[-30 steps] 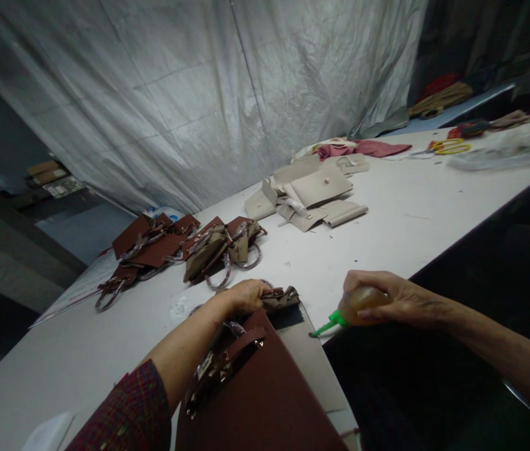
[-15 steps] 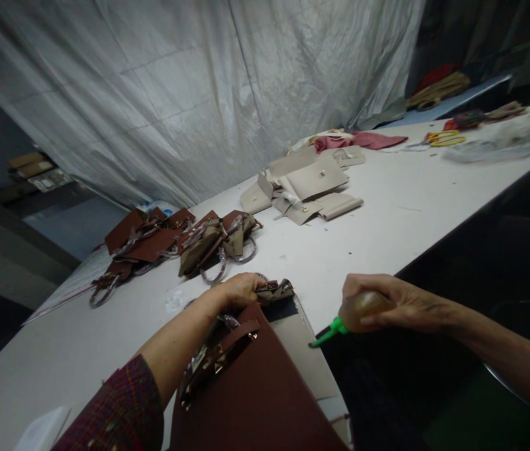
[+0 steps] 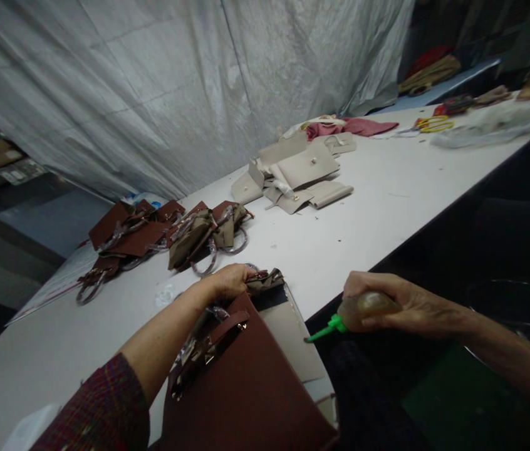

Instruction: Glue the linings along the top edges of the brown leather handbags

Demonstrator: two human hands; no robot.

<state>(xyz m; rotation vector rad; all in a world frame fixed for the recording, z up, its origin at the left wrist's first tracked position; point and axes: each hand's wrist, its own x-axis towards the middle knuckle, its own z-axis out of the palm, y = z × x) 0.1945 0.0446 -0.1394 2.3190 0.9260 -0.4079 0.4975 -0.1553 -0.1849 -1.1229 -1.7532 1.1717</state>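
Observation:
A brown handbag (image 3: 250, 382) lies at the table's near edge, its strap and gold-coloured fittings toward the left. My left hand (image 3: 234, 280) is closed on the bag's bunched taupe lining (image 3: 265, 282) at the far end; the fingertips are partly hidden. Beside the brown panel a beige panel (image 3: 288, 335) of the bag is exposed. In my right hand (image 3: 387, 300) is a squeeze bottle (image 3: 368, 311) of amber liquid, gripped round its body. Its green nozzle (image 3: 324, 329) points left, the tip at the beige panel's right edge; whether it touches I cannot tell.
Several brown bags (image 3: 128, 235) and taupe-lined pieces (image 3: 203, 235) are heaped at the left of the white table (image 3: 373, 219). Beige bag parts (image 3: 302, 169) lie farther back, near a pink cloth (image 3: 368, 126), yellow-handled scissors (image 3: 434, 123) and clear plastic (image 3: 485, 128). A silvery sheet (image 3: 175, 81) hangs behind.
The view has shifted slightly, so the table things appear a little farther left and up. The nozzle tip stays along the beige panel's edge, slightly farther up it. Both hands keep their holds.

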